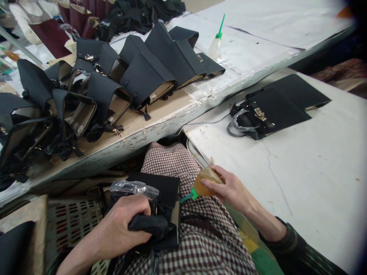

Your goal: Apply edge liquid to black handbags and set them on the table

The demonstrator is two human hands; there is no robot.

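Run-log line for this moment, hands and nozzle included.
left hand: grips black bag | right hand: holds amber squeeze bottle | green nozzle: at bag's edge, contact unclear | other bags: on both tables

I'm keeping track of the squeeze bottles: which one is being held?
The amber bottle in the right hand, its green nozzle pointing toward the black bag over the lap; the pale bottle stands on the table, untouched.

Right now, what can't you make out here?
Head view:
Left hand: some fingertips, hidden by the held bag.
Nozzle: tip too small to tell contact with the bag.
Crate: contents mostly hidden by its wall.
Co-worker: head cut off by top edge.
Lower-left black item: cut off by left edge.
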